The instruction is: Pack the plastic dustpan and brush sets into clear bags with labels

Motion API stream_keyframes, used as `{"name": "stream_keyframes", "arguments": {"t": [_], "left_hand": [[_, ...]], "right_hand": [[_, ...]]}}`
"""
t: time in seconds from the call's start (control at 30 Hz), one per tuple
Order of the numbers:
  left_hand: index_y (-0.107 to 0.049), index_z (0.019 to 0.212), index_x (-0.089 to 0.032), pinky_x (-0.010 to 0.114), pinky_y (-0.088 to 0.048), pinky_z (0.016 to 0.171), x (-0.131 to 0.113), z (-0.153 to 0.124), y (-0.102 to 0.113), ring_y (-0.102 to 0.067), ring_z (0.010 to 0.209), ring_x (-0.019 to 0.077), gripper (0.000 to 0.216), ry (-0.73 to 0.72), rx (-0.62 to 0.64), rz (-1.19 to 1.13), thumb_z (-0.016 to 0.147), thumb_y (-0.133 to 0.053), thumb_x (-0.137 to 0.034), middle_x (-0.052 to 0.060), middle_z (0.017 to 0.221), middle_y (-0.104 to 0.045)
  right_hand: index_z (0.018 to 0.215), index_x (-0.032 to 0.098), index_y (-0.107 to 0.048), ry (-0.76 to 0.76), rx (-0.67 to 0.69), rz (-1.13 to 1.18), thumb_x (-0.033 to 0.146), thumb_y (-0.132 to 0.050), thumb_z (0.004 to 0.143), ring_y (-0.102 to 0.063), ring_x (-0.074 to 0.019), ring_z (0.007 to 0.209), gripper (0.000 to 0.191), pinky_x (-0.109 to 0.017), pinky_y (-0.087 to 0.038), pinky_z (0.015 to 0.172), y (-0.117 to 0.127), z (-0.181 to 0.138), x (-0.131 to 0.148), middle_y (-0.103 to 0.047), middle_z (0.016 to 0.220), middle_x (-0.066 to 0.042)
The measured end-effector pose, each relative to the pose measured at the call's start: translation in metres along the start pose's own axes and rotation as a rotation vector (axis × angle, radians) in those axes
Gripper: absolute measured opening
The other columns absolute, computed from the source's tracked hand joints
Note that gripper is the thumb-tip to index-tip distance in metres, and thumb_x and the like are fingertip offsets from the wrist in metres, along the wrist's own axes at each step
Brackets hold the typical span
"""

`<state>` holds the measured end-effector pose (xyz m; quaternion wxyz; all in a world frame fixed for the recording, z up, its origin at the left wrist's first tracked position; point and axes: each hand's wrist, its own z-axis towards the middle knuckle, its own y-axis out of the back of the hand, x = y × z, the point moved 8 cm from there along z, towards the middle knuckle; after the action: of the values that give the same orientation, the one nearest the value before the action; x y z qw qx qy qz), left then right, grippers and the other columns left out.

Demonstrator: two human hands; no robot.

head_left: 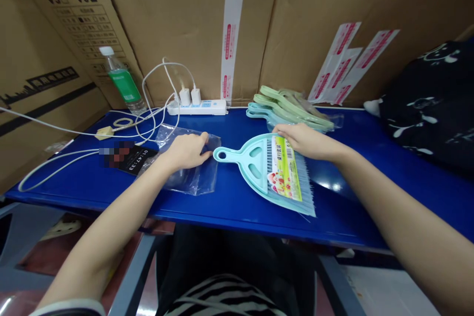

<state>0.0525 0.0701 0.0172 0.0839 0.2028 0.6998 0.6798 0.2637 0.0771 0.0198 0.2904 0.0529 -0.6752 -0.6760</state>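
Observation:
A light-blue hand brush (256,165) nested with a matching dustpan (244,177) lies on the blue table, its looped handle pointing left and its grey-blue bristles right. A yellow-green and white paper label (285,170) is across the bristles. My right hand (305,140) grips the set at its far edge, by the top of the label. My left hand (188,150) is over a clear plastic bag (198,177), thumb and forefinger apart beside the handle's end; its other fingers are partly hidden.
More green and blue brush-and-dustpan sets (292,108) in clear wrapping lie at the back. A white power strip (215,107), cables, a bottle (126,84) and a phone showing a timer (135,159) are at the left. Cardboard (192,24) walls the back; a black patterned bag (429,108) stands right.

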Motion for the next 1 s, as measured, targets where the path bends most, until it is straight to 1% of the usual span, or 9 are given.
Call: {"name": "stream_keyframes", "arguments": {"t": [0.07,0.23,0.4,0.5,0.6,0.73,0.83,0.93,1.0], "left_hand": [[-0.054,0.117,-0.012,0.035,-0.049,0.068,-0.002,-0.001,-0.005,-0.069,0.083,0.0285,0.035,0.004,0.038,0.010,0.089,-0.044,-0.031,0.013,0.093,-0.072],[-0.053,0.117,-0.013,0.035,-0.048,0.066,-0.007,-0.001,-0.003,-0.069,0.079,0.0279,0.034,-0.018,0.035,-0.018,0.086,-0.040,-0.020,0.012,0.086,-0.073],[-0.059,0.107,-0.019,0.031,-0.047,0.067,-0.005,-0.001,0.005,-0.068,0.079,0.0234,0.029,-0.042,-0.023,-0.082,0.084,-0.041,-0.018,0.005,0.081,-0.072],[-0.064,0.097,-0.019,0.032,-0.047,0.068,-0.001,0.000,0.010,-0.067,0.083,0.0239,0.029,-0.019,-0.081,-0.094,0.081,-0.041,-0.013,0.006,0.089,-0.073],[-0.066,0.086,-0.020,0.033,-0.046,0.067,0.001,0.001,0.011,-0.067,0.083,0.0246,0.024,-0.004,-0.115,-0.098,0.079,-0.044,-0.014,0.006,0.093,-0.073],[-0.065,0.076,-0.019,0.030,-0.042,0.062,0.000,0.001,0.010,-0.065,0.075,0.0224,0.014,-0.013,-0.131,-0.138,0.080,-0.053,-0.026,0.004,0.079,-0.072],[-0.063,0.081,-0.019,0.029,-0.039,0.060,0.000,0.001,0.010,-0.064,0.073,0.0212,0.011,-0.018,-0.125,-0.169,0.078,-0.053,-0.022,0.003,0.077,-0.070],[-0.061,0.095,-0.018,0.029,-0.039,0.061,0.000,0.001,0.011,-0.063,0.072,0.0205,0.025,-0.029,-0.129,-0.196,0.075,-0.046,-0.013,0.002,0.076,-0.069],[-0.058,0.103,-0.017,0.030,-0.040,0.064,-0.001,0.001,0.012,-0.062,0.071,0.0202,0.032,-0.060,-0.132,-0.232,0.076,-0.043,-0.012,0.002,0.073,-0.067]], "right_hand": [[0.073,0.024,-0.050,0.012,-0.013,0.003,0.021,-0.035,0.086,-0.062,-0.0224,0.065,0.020,-0.034,-0.045,0.063,0.001,0.000,0.000,-0.066,0.071,-0.007],[0.073,0.024,-0.053,0.052,-0.025,0.010,0.025,-0.033,0.088,-0.061,-0.0215,0.064,0.025,-0.033,-0.046,0.062,-0.001,0.000,0.001,-0.065,0.068,-0.005],[0.072,0.024,-0.053,0.049,-0.020,0.016,0.027,-0.032,0.088,-0.062,-0.0225,0.065,0.027,-0.034,-0.046,0.063,0.000,0.000,0.000,-0.067,0.072,-0.007],[0.073,0.024,-0.053,0.046,-0.007,0.019,0.027,-0.033,0.088,-0.062,-0.0223,0.065,0.026,-0.033,-0.045,0.062,-0.001,0.000,0.003,-0.067,0.071,-0.006],[0.072,0.024,-0.052,0.045,-0.006,0.018,0.027,-0.033,0.088,-0.062,-0.0216,0.064,0.025,-0.032,-0.045,0.061,-0.001,-0.001,0.004,-0.066,0.068,-0.005],[0.071,0.024,-0.052,0.043,-0.016,0.014,0.027,-0.033,0.088,-0.061,-0.0209,0.063,0.025,-0.032,-0.045,0.061,0.000,-0.001,0.001,-0.064,0.066,-0.005],[0.071,0.025,-0.052,0.041,-0.028,0.012,0.029,-0.032,0.089,-0.061,-0.0210,0.064,0.027,-0.032,-0.045,0.061,0.002,-0.001,-0.001,-0.065,0.067,-0.005],[0.070,0.025,-0.051,0.036,-0.031,0.011,0.029,-0.032,0.088,-0.061,-0.0214,0.064,0.027,-0.032,-0.045,0.062,0.002,0.000,0.000,-0.065,0.068,-0.005],[0.069,0.025,-0.051,0.035,-0.024,0.013,0.028,-0.032,0.088,-0.061,-0.0217,0.065,0.026,-0.032,-0.045,0.062,0.000,0.000,0.002,-0.065,0.068,-0.006]]}}
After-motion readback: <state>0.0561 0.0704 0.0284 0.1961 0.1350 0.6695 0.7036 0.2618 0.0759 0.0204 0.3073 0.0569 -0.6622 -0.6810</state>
